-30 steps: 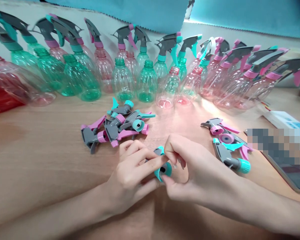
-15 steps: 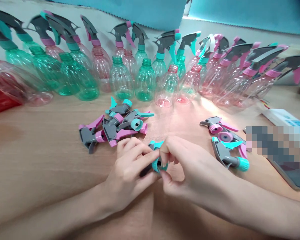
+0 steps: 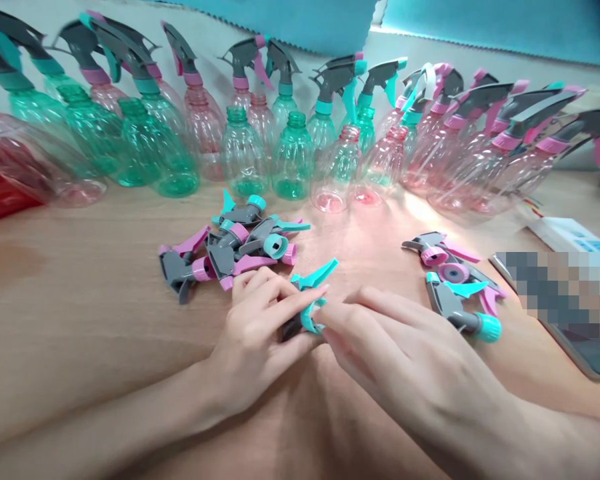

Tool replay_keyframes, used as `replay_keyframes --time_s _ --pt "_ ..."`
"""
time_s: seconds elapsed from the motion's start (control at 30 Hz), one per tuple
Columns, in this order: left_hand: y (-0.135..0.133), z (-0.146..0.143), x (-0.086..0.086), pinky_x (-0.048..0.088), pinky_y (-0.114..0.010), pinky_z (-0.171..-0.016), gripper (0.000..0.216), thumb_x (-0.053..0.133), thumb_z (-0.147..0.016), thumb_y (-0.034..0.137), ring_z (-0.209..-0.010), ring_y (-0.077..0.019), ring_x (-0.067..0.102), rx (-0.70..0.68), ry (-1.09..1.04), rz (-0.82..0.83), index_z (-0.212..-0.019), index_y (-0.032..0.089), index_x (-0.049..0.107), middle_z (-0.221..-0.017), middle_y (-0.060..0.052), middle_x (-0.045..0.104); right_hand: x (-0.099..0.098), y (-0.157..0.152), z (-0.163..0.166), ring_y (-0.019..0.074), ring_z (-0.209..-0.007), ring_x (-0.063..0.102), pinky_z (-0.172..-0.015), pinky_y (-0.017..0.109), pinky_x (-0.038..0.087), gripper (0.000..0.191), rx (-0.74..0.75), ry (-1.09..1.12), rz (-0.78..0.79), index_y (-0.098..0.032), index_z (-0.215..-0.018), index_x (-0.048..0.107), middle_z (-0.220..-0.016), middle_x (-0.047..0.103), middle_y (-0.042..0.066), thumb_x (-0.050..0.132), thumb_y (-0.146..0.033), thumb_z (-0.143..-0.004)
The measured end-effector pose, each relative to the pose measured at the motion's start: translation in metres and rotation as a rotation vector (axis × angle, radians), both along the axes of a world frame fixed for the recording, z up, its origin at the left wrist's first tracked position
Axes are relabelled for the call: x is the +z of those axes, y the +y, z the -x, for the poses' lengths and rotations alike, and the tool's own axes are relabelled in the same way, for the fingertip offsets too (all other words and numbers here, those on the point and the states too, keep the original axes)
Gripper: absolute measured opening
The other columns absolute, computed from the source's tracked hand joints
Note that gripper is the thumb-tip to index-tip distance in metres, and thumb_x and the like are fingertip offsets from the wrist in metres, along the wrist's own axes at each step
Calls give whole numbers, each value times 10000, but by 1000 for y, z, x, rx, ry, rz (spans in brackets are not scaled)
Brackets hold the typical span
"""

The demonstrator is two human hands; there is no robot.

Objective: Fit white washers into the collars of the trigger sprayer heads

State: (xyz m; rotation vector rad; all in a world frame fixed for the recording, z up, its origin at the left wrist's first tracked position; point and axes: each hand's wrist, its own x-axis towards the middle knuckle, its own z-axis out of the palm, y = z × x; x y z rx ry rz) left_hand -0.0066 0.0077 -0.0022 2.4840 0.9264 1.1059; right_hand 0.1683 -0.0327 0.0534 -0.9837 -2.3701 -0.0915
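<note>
My left hand (image 3: 253,337) is closed around a grey and turquoise trigger spray head (image 3: 321,273), low over the table. Its turquoise trigger sticks up past my fingers, and its collar opening faces right. The fingers of my right hand (image 3: 405,357) are bent together, their tips at the collar's mouth; what they pinch, if anything, is hidden. Just beyond my left hand lies a pile of loose spray heads (image 3: 221,255) in grey with pink or turquoise parts. Right of my right hand are several more, among them a turquoise-collared spray head (image 3: 453,307).
Along the wall stand clear green bottles (image 3: 293,157) and pink bottles (image 3: 331,170), some open-necked, others with spray heads fitted. A phone (image 3: 587,353), partly pixelated, lies at the right beside a white and blue box (image 3: 577,235). Something red (image 3: 5,190) sits at the left edge.
My right hand has turned, back now upward, with fingertips moved into the collar's mouth. More of the turquoise trigger shows. My left hand keeps its hold on the spray head.
</note>
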Motion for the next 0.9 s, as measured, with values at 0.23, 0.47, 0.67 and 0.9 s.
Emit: replay_keyframes --time_s 0.23,0.47,0.67,0.9 --pt "1 2 -1 340 -356 -752 259 536 -920 322 -771 -161 489 -13 -7 -12 -1132 195 617 -788 -12 561 -4 10 -5 195 -731 625 -626 298 517 245 124 -17 67 -66 -898 650 -806 695 112 406 -56 -907" --pt "1 2 -3 352 -375 -802 234 503 -932 277 -773 -161 485 -48 -19 30 -1116 206 628 -783 -13 549 2 13 -9 228 -762 649 -698 359 534 312 233 -166 -10 -86 -819 685 -761 707 106 385 -55 -900" --pt "2 3 -2 349 -367 -789 219 503 -929 259 -765 -158 484 -26 -25 7 -1090 177 628 -785 -13 543 -5 14 -9 201 -758 645 -671 303 535 335 211 -109 -62 -74 -836 676 -815 706 118 353 -57 -920" --pt "4 1 3 348 -341 -723 197 543 -910 303 -710 -148 482 6 -19 39 -1025 186 652 -720 7 522 -10 17 -10 164 -700 577 -622 279 516 325 234 2 123 -148 -678 565 -677 612 62 359 -51 -910"
